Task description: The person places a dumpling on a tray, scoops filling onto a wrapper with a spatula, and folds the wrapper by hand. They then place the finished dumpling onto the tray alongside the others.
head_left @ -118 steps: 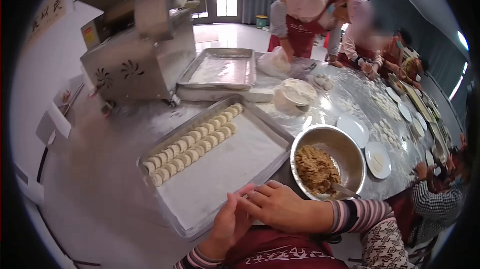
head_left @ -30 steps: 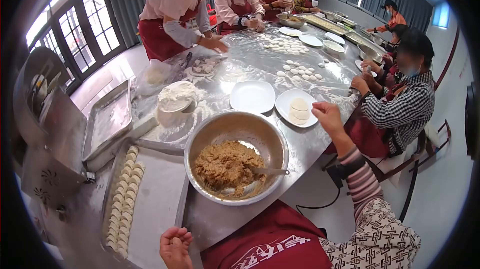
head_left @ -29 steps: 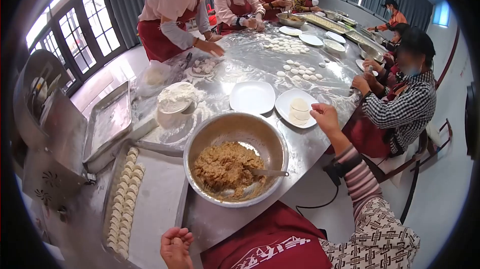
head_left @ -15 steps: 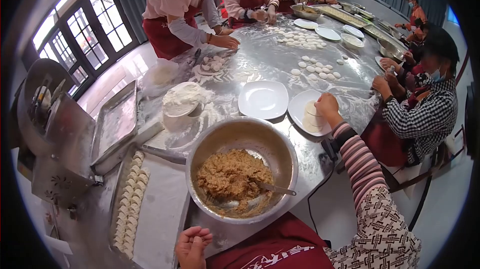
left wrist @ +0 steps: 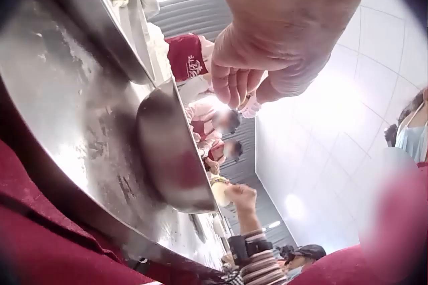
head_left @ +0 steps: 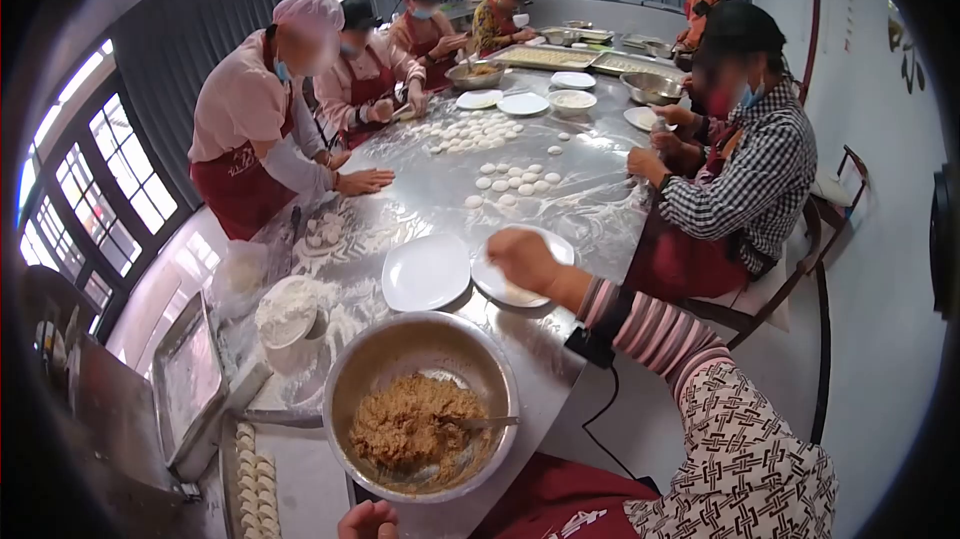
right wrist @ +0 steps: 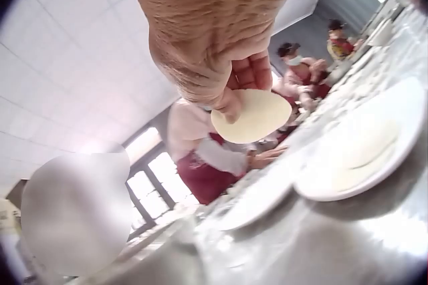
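My right hand [head_left: 525,261] is raised over a white plate [head_left: 561,251] and pinches a round dumpling wrapper [right wrist: 257,121] between thumb and fingers. More wrappers [right wrist: 368,158] lie overlapping on that plate. In the head view the hand hides the held wrapper. My left hand [left wrist: 281,51] has nothing in it; its fingers hang loosely curled beside the steel bowl [head_left: 350,369], low in the head view. Brown filling [head_left: 415,424] fills part of the bowl, with a metal handle [head_left: 490,422] sticking out of it.
A tray [head_left: 300,469] with a row of shaped dumplings [head_left: 255,489] stands left of the bowl. Farther back are an empty plate [head_left: 425,274], a heap of flour [head_left: 290,309] and dough pieces [head_left: 515,179]. People in aprons work around the steel table.
My hands, together over the tray at first, have parted. The right reached to the plate and lifted a wrapper; the left stays low near the bowl. The head view has swung right.
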`<state>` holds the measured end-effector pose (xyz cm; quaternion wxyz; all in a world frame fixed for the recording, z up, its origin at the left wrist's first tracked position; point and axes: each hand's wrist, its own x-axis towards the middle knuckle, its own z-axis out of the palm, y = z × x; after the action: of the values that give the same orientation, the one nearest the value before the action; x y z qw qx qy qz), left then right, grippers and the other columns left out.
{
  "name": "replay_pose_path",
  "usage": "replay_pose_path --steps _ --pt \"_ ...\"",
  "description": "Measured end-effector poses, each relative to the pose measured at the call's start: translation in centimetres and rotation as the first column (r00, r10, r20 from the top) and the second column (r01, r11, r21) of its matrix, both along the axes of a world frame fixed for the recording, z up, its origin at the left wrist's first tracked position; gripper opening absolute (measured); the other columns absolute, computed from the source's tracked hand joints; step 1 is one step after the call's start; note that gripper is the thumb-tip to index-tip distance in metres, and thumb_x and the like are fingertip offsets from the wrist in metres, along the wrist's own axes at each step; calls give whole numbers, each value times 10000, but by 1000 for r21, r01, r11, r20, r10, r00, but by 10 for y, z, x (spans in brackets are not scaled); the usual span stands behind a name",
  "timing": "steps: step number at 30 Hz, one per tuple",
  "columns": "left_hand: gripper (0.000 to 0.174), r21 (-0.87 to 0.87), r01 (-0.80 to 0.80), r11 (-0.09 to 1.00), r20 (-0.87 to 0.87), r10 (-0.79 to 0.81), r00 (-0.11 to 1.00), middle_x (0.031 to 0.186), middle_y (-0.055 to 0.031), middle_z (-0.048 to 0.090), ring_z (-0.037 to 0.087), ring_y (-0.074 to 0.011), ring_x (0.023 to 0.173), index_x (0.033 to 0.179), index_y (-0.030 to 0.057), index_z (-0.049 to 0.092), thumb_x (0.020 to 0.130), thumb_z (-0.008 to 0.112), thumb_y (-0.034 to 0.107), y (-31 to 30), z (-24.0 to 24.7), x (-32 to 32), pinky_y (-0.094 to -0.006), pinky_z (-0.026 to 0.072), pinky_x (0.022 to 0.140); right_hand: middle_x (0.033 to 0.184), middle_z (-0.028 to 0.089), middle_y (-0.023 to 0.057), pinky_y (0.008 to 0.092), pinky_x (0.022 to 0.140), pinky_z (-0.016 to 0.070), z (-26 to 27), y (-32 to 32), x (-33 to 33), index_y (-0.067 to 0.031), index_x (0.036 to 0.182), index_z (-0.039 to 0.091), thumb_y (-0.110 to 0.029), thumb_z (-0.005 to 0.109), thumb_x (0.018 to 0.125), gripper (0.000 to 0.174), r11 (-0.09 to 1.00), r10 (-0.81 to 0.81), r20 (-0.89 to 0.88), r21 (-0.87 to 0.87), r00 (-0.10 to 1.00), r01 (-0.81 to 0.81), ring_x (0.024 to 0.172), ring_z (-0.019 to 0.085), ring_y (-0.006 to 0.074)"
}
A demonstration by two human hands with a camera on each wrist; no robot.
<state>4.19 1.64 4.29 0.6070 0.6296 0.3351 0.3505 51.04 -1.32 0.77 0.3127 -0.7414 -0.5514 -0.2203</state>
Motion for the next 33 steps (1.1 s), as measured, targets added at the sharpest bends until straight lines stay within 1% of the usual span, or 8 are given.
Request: replay_pose_path --steps 5,9,12,16,23,27,29,33 --pt "404 752 110 650 -181 43 983 1162 -184 579 541 -303 1141 1233 -35 499 851 622 5 2 29 50 -346 441 957 741 578 77 397 662 475 67 5 -140 -102 713 570 -141 634 671 86 843 532 115 24 839 -538 736 594 274" --pt "347 795 91 600 -166 71 984 1063 -219 610 601 -325 1020 1166 -19 543 858 651 99 0 27 72 -342 480 843 767 580 31 356 722 458 73 -1 -221 -106 737 574 -185 652 657 137 685 727 180 -124 663 -718 800 576 228" --pt "239 645 86 760 -229 85 970 797 -241 599 636 -333 703 1000 3 588 913 608 225 5 1 63 -390 460 578 770 572 35 359 735 453 64 -5 -249 -88 753 575 -192 655 661 160 679 724 221 -60 654 -731 806 570 228" --pt "274 516 178 838 -469 102 877 925 -215 631 651 -290 850 1088 0 570 941 571 232 13 -8 43 -359 498 697 814 576 63 375 709 461 61 -20 -243 -72 863 594 -191 664 706 209 728 669 109 102 735 -678 808 580 258" --pt "286 899 -153 411 -57 456 888 1134 -221 569 566 -358 1054 933 -13 637 698 527 -131 15 0 1 -386 492 868 780 595 110 376 599 470 56 -94 -193 -54 1063 625 -321 755 712 460 979 182 -209 -52 961 -197 679 588 286" --pt "95 791 -287 540 23 444 896 1034 -177 605 617 -294 942 909 -17 602 825 567 -43 7 -5 -11 -343 507 818 764 589 105 366 584 463 38 -101 -207 -61 1072 624 -335 758 703 479 945 141 -248 -255 958 -205 675 587 283" --pt "77 218 -325 920 -31 340 940 950 -137 625 640 -243 846 939 -26 582 894 564 35 2 -10 -16 -320 534 773 755 589 108 371 586 468 28 -97 -210 -59 1043 636 -281 767 714 419 935 162 -232 -276 959 -225 659 586 291" --pt "290 -547 -49 835 239 212 948 1002 -185 642 662 -239 861 1137 -54 517 913 586 117 0 -11 -26 -327 575 733 749 594 111 351 578 472 21 -85 -214 -39 962 655 -101 744 734 252 935 237 -306 -187 922 -302 644 593 291"
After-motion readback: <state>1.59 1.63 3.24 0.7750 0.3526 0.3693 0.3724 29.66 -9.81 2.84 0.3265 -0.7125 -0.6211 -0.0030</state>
